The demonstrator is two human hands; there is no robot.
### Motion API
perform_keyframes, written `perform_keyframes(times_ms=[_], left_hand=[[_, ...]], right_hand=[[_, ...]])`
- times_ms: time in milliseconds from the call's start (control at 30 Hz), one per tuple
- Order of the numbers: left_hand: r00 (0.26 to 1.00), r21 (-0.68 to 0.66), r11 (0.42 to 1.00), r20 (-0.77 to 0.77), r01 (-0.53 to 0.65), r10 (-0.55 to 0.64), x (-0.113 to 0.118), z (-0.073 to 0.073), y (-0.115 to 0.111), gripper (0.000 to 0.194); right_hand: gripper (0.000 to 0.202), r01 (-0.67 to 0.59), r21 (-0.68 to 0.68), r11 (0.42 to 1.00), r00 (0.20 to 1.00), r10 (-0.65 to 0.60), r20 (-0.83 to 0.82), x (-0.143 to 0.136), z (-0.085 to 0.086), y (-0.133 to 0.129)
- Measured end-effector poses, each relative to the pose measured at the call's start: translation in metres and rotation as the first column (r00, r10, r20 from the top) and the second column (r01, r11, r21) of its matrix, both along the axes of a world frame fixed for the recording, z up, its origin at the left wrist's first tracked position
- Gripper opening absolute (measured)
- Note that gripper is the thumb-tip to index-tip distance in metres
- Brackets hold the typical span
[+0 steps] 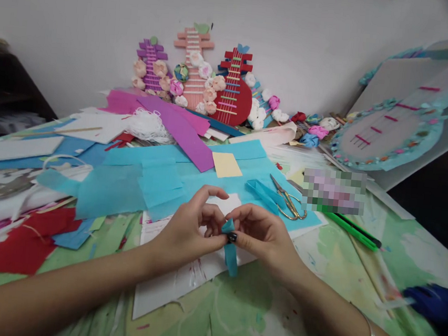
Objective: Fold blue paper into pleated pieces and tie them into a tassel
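A narrow blue paper strip point(231, 258) hangs down between my two hands, its upper end folded into a small bunch. My right hand point(267, 233) pinches that bunch between thumb and fingers. On the other side my left hand point(190, 225) has its thumb at the strip, with its fingers curled and the index finger arched above. Beneath both hands lies a white sheet point(164, 294) with reddish marks. Blue crepe paper point(167, 178) spreads behind them, with a cream square point(227, 165) on top. Gold-handled scissors point(292, 203) rest beside a folded blue strip point(263, 193).
Paper instruments with paper flowers, including a red one point(234, 97), stand against the wall. A purple strip point(187, 138) and white string point(151, 125) lie at the back. Red paper point(28, 247) is at left, a green cutter point(351, 228) at right. A decorated blue piece point(389, 134) leans at right.
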State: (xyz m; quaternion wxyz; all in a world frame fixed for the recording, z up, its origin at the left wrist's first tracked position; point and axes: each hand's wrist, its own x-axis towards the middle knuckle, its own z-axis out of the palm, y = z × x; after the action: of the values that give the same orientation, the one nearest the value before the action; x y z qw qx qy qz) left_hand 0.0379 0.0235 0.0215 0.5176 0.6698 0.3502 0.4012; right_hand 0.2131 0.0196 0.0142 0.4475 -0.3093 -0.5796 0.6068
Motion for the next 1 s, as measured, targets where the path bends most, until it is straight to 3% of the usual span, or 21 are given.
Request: perform_keyframes(times_ms=[200,367,467,600,800,1000], left_hand=[[0.997,0.198,0.978,-0.025,-0.067,0.074,-0.002,-0.003,0.001,0.039],[0.993,0.228,0.969,0.088,-0.099,0.081,-0.004,-0.003,-0.002,0.035],[0.992,0.303,0.945,0.042,-0.123,0.116,-0.004,-0.004,-0.003,0.036],[0.993,0.400,0.912,-0.039,-0.087,0.112,-0.005,-0.009,-0.001,0.038],[0.983,0.454,0.889,-0.129,-0.057,0.129,-0.006,-0.013,0.000,0.033],[0.967,0.543,0.837,-0.171,-0.069,0.190,-0.006,-0.014,0.002,0.032]], right_hand=[[0.018,0.076,0.073,0.994,0.997,-0.075,-0.013,0.001,0.005,-0.003],[0.023,0.120,0.098,0.988,0.993,-0.121,0.002,0.001,0.008,-0.006],[0.024,0.095,0.087,0.992,0.995,-0.097,0.013,0.000,0.006,-0.005],[0.019,0.119,0.170,0.978,0.989,-0.132,0.066,-0.002,0.003,-0.004],[0.005,0.142,0.209,0.968,0.976,-0.172,0.134,-0.001,0.001,-0.004],[0.004,0.192,0.215,0.958,0.961,-0.227,0.154,0.000,0.000,-0.001]])
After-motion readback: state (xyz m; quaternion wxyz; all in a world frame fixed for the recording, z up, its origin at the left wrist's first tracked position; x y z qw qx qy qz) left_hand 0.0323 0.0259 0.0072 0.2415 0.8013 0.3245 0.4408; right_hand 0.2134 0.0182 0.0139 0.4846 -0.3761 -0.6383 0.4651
